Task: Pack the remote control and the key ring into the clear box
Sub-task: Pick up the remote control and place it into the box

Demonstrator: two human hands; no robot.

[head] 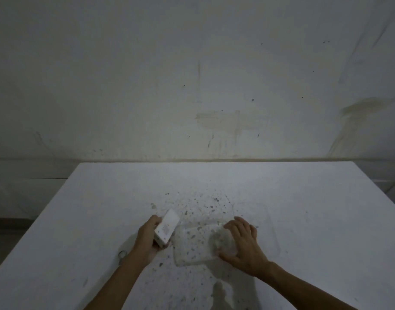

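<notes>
Our left hand [148, 237] grips the remote [166, 228], tilted toward the box [192, 247]. Right hand [241, 241] clamps the box's right end, likely steadying it. Key ring [122, 254] waits on the table [303, 209], left.

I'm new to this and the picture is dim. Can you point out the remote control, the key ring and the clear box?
remote control [166, 228]: head view, middle of its white face, held in the left hand.
key ring [122, 254]: head view, on the metal loop beside the left wrist.
clear box [193, 245]: head view, on its see-through base.
</notes>
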